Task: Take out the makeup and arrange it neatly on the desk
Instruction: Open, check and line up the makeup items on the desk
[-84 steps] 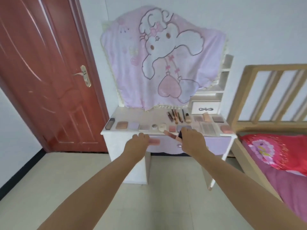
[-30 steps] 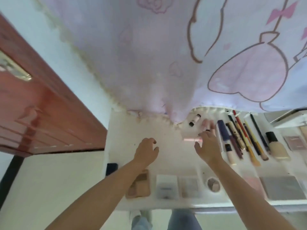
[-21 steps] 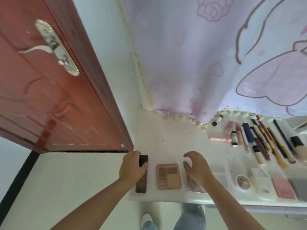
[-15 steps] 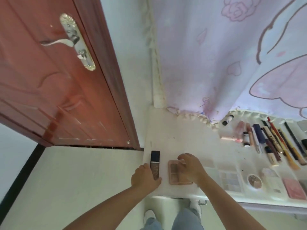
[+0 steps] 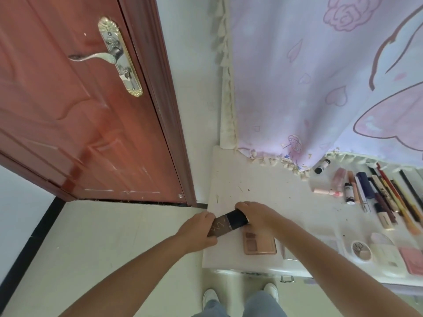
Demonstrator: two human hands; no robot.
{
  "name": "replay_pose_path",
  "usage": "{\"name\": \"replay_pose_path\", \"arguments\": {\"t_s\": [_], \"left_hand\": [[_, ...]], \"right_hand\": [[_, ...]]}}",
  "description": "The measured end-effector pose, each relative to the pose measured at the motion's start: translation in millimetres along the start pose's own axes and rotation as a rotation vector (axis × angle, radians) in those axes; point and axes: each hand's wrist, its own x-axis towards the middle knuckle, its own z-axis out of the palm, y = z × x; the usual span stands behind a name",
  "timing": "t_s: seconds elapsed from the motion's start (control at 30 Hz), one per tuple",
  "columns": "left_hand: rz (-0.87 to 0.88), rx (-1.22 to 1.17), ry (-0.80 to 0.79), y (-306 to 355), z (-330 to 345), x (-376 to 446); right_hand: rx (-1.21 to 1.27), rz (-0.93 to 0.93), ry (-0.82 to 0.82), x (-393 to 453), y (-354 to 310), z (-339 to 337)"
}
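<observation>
A brown foundation bottle (image 5: 221, 226) with a black cap is lifted at the left end of the white desk (image 5: 263, 186). My left hand (image 5: 198, 229) grips its brown body and my right hand (image 5: 258, 213) grips its black cap. Just right of it a pink eyeshadow palette (image 5: 259, 243) lies flat near the front edge. Further right, along the front edge, lie a round compact (image 5: 361, 249) and a pink case (image 5: 412, 259). A row of pencils, tubes and brushes (image 5: 377, 197) lies at the back right.
A pink cartoon cloth (image 5: 320, 76) hangs over the back of the desk. A red-brown door (image 5: 80, 110) with a metal handle stands to the left. My feet (image 5: 240, 296) are on the pale tiled floor below the desk's front edge.
My view swung left along the desk. My left hand took hold of the foundation bottle at the left end and lifted it; my right hand left the palette and closed on its cap.
</observation>
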Motion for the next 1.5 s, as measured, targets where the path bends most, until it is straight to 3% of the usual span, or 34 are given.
{"name": "replay_pose_path", "arguments": {"t_s": [0.17,0.3,0.47,0.53,0.73,0.93,1.13,1.3,1.5], "left_hand": [[0.177,0.056,0.055,-2,-23,1],[0.257,0.245,0.129,9,-31,-2],[0.442,0.461,0.326,24,-45,-17],[0.481,0.444,0.368,26,-44,-17],[0.314,0.395,0.228,23,-36,-8],[0.322,0.409,0.216,19,-33,-2],[0.139,0.397,0.173,-35,-50,-12],[0.193,0.360,0.234,-19,-45,-2],[0.241,0.387,0.275,-9,-41,-8]], "right_hand": [[-0.042,-0.063,-0.036,-14,-8,-27],[-0.182,-0.090,-0.080,-24,-11,-34],[-0.186,-0.150,-0.021,-35,-3,-32],[-0.180,-0.169,-0.007,-36,0,-33],[-0.150,-0.173,0.007,-32,8,-32],[-0.093,-0.182,0.003,-27,14,-25],[-0.085,0.074,0.088,-45,68,-50],[-0.050,-0.076,0.181,-16,32,-45],[-0.102,-0.053,0.167,-5,19,-35]]}}
